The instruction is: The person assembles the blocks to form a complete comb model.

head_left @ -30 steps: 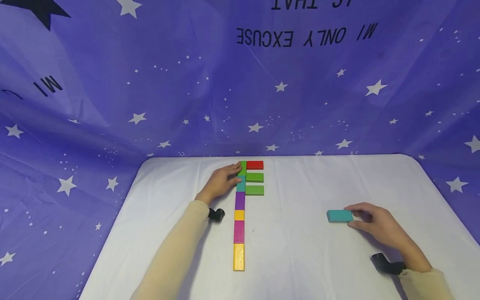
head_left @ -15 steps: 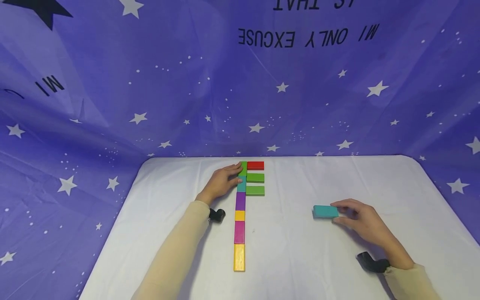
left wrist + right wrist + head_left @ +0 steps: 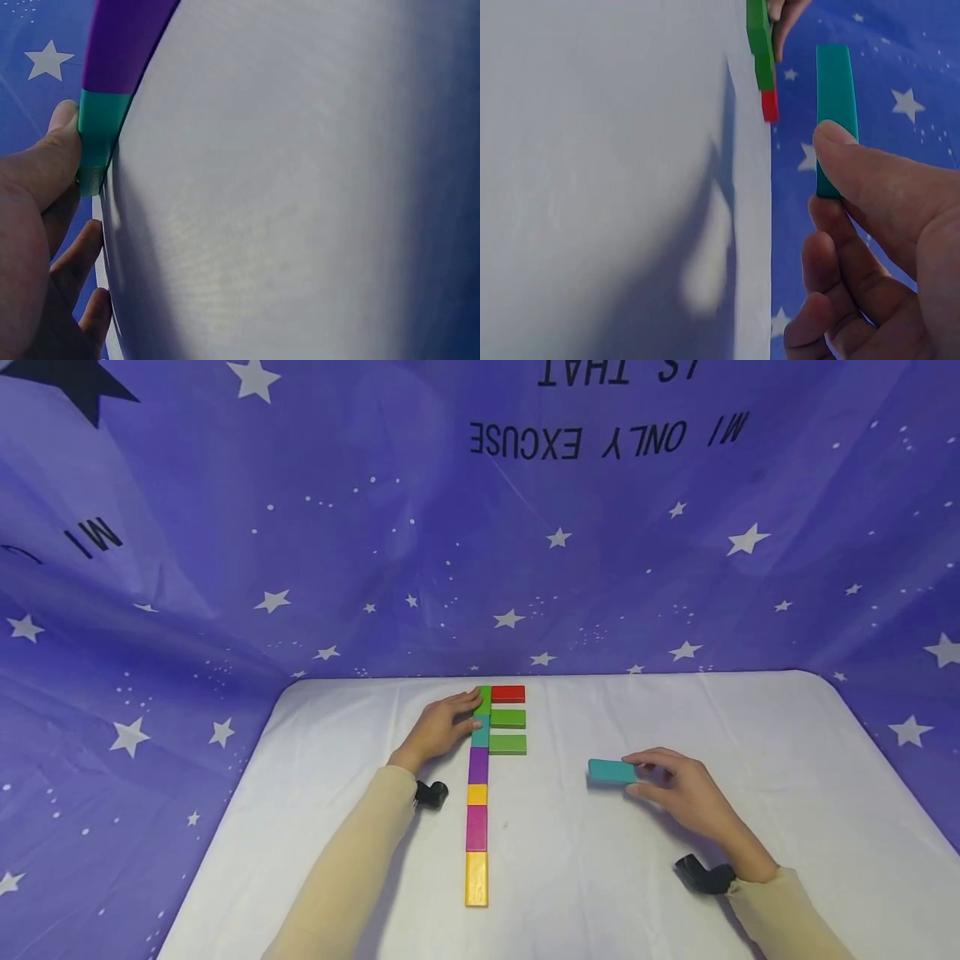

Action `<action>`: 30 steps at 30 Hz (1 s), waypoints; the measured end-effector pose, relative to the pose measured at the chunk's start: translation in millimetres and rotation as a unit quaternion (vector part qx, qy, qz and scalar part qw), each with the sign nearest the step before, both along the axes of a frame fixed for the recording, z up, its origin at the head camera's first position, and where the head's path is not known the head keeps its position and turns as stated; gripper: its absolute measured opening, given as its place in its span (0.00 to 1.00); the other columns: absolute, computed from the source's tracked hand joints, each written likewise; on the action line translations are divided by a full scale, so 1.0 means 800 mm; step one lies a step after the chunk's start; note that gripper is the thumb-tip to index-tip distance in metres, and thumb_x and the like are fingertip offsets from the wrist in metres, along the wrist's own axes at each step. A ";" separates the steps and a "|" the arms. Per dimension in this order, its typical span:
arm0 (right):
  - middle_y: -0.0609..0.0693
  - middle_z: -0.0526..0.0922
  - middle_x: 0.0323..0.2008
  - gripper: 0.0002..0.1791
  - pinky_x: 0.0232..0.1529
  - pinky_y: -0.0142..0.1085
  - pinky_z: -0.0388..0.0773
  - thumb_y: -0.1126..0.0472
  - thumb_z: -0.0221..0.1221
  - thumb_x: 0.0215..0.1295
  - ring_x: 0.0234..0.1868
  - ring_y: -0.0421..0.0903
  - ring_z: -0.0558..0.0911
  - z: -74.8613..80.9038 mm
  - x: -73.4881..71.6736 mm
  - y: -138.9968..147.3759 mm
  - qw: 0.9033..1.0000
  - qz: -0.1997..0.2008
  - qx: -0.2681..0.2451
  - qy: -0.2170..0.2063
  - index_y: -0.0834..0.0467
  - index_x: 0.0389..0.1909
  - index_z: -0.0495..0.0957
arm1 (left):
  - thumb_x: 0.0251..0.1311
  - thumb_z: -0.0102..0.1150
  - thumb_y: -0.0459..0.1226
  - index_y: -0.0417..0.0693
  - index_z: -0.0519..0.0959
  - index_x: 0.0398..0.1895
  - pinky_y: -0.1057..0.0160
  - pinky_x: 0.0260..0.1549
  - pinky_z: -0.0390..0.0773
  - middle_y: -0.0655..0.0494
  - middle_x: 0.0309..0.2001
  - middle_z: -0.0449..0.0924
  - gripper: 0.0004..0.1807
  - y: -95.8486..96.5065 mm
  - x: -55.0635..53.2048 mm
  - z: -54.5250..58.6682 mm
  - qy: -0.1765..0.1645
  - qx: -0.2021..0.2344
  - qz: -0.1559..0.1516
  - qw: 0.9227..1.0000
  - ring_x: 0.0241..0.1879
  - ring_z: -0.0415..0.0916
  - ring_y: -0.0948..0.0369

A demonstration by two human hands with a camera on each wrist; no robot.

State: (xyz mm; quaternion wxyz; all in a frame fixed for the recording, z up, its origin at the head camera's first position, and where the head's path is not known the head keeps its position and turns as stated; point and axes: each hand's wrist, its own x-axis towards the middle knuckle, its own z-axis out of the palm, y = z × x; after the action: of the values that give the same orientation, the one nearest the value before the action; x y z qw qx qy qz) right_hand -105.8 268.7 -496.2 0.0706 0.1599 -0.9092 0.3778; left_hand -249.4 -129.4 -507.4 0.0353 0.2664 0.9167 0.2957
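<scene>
My right hand (image 3: 693, 789) pinches a teal block (image 3: 611, 772) between thumb and fingers, holding it above the cloth. In the right wrist view the teal block (image 3: 835, 90) points away from the thumb. My left hand (image 3: 438, 727) rests at the far end of a column of blocks. Its fingertips touch the far green block (image 3: 486, 700) and its thumb touches a teal block (image 3: 481, 732). Below these in the column lie a purple block (image 3: 478, 766), a small yellow block (image 3: 477, 794), a magenta block (image 3: 476, 828) and a longer yellow block (image 3: 476, 878).
On the column's right side, a red block (image 3: 508, 694), a green block (image 3: 507, 719) and a lighter green block (image 3: 507, 744) stick out sideways, with gaps between them. White cloth covers the table (image 3: 570, 877). Behind it hangs a blue star-patterned curtain (image 3: 420, 527).
My right hand has carried the teal block leftward and slightly farther away, toward the column. The left hand and the laid blocks have stayed in place.
</scene>
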 end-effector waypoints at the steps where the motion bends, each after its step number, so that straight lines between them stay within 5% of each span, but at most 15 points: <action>1: 0.43 0.85 0.38 0.19 0.32 0.30 0.73 0.62 0.74 0.55 0.35 0.39 0.77 0.000 -0.001 -0.004 1.000 0.001 -0.002 -0.001 0.55 0.50 0.86 | 0.68 0.62 0.44 0.45 0.73 0.69 0.51 0.73 0.60 0.56 0.73 0.65 0.29 0.000 0.000 0.000 0.000 -0.001 0.000 1.000 0.73 0.62 0.53; 30: 0.45 0.84 0.36 0.19 0.31 0.31 0.73 0.62 0.75 0.53 0.33 0.42 0.77 -0.003 -0.026 -0.096 0.998 0.017 -0.039 -0.041 0.55 0.48 0.86 | 0.68 0.62 0.45 0.45 0.72 0.70 0.52 0.73 0.59 0.57 0.74 0.64 0.29 -0.001 0.000 0.000 -0.004 -0.004 0.003 1.000 0.73 0.61 0.54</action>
State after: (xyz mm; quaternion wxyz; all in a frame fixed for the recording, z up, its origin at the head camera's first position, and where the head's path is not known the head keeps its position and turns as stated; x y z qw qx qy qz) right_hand -126.5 191.8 -498.4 0.0331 0.1573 -0.8931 0.4202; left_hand -249.8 -130.0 -507.1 0.0388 0.2624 0.9187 0.2926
